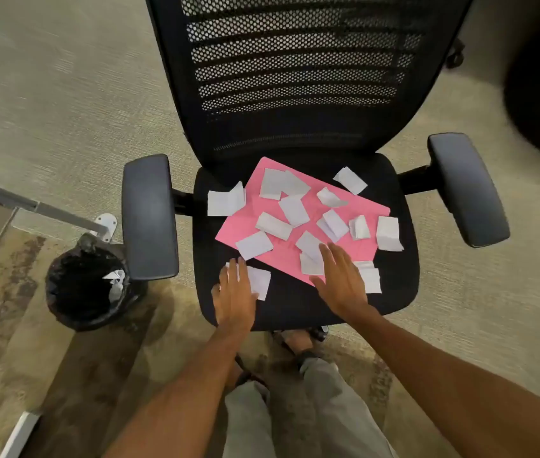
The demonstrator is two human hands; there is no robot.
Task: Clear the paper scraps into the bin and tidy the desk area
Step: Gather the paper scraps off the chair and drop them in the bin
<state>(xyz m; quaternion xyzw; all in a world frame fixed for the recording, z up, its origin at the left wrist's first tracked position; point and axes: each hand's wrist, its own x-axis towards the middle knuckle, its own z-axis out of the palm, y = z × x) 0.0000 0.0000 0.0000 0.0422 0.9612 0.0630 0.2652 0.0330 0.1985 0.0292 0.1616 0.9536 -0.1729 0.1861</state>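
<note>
Head view: both my hands flat over the near edge of the chair seat (295, 309), nothing gripped.

My left hand (233, 294) lies spread on one white scrap (259, 281) off the pink sheet (361, 211); my right hand (339, 276), fingers splayed, covers scraps at the sheet's near corner. The lined bin (80, 285) stands on the floor left of the left armrest (149, 216), so the left hand is nearer it.
</note>
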